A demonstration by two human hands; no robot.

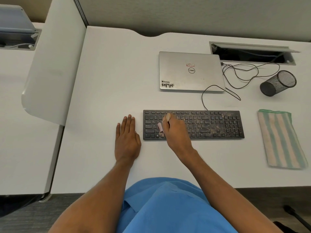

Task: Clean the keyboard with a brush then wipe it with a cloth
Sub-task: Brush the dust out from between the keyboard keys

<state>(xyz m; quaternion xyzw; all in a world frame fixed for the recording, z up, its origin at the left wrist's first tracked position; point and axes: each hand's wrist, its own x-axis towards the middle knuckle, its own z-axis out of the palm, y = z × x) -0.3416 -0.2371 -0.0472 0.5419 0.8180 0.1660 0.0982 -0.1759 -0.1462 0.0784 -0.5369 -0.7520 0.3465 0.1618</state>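
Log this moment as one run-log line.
phase: brushing | right hand: holds pink brush on keyboard left end | left hand: flat on desk | cloth: untouched, right of keyboard

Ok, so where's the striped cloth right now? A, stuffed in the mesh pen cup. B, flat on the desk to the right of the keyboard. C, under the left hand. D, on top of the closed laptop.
B: the striped cloth lies flat on the desk, just past the right end of the keyboard and apart from it.
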